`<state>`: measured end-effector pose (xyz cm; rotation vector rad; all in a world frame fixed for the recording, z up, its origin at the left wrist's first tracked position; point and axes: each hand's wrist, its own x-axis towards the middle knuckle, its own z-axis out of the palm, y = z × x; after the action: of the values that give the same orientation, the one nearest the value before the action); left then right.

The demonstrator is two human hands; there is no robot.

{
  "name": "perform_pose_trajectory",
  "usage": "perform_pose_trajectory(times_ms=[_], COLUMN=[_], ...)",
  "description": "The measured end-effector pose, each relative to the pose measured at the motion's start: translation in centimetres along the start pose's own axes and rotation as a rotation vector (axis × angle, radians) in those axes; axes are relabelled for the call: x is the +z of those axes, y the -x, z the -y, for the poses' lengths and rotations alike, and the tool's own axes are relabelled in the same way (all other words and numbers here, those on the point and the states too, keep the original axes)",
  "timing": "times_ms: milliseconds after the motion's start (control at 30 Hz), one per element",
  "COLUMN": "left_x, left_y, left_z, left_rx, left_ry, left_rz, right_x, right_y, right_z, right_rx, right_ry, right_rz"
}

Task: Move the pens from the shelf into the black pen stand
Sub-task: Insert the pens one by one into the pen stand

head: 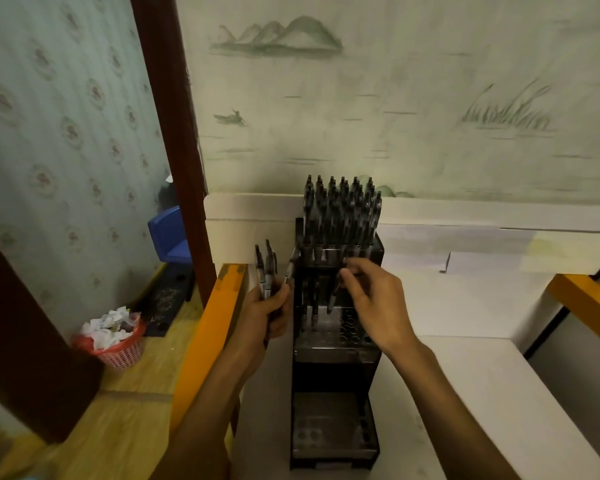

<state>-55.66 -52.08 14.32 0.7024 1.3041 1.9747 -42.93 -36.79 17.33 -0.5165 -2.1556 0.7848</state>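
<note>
Beside the black pen stand (336, 341), left hand (267, 311) grips several pens (265, 268); right hand (374, 299) pinches one pen (335, 296).

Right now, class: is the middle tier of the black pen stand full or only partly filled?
Partly filled. The middle tier holds a few pens on its left, while open holes show on its right.

No text, label, brand, number or sign can be read anywhere in this view.

Dim, greenish indoor light, soft overall focus, blurred left edge, and wide-angle bending at the borders.
</note>
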Motion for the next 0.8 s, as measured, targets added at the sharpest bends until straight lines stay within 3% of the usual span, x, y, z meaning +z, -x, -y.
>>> perform_pose_trajectory(times_ms=[533, 700, 800], left_x=[0.2, 0.1, 0.5], left_y=[0.5, 0.6, 0.7], left_z=[0.1, -0.1, -0.1], left_rx=[-0.061, -0.037, -0.028], left_ry=[0.007, 0.030, -0.013], left_rz=[0.093, 0.108, 0.077], right_x=[2.0, 1.4, 0.4], right_y=[1.5, 1.7, 1.4], right_z=[-1.1, -1.0, 0.0], right_rx=[-0.001, 0.046, 0.088], right_ry=[0.220, 0.236, 0.117], right_rz=[0.143, 0.147, 0.058])
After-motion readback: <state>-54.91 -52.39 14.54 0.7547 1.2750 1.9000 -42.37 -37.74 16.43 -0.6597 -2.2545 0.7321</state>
